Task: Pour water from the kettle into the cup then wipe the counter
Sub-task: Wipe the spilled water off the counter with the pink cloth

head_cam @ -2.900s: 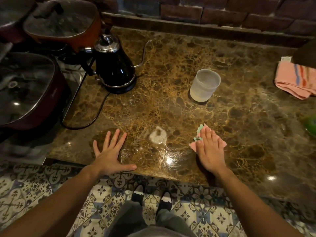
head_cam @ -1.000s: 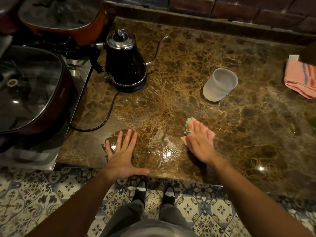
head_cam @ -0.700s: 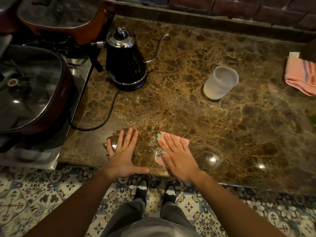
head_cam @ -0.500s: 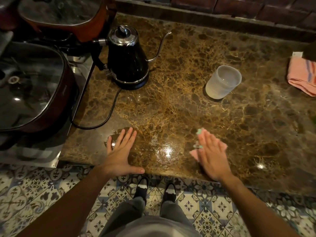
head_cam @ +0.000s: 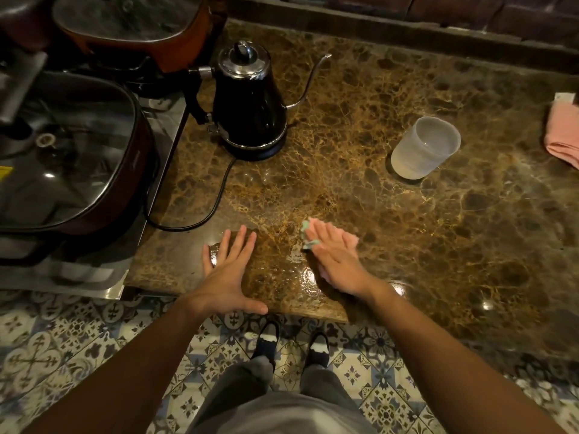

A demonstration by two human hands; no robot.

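Note:
A black gooseneck kettle (head_cam: 249,101) stands on its base at the back left of the brown marble counter (head_cam: 423,239). A frosted plastic cup (head_cam: 424,148) with water in it stands to the right, upright. My right hand (head_cam: 336,258) lies flat on a pink and green cloth (head_cam: 350,240), pressing it onto the counter near the front edge. My left hand (head_cam: 227,274) rests flat on the counter to its left, fingers spread, holding nothing. A wet sheen shows on the stone between and below the hands.
The kettle's black cord (head_cam: 216,202) loops over the counter's left part. Two lidded electric pans (head_cam: 62,158) sit on the left. A folded pink towel (head_cam: 564,136) lies at the right edge. A brick ledge (head_cam: 407,29) runs along the back. Patterned floor tiles lie below.
My right hand has slid the cloth left and right along the front of the counter; it now sits left of where it was half a second ago. My left hand stays planted.

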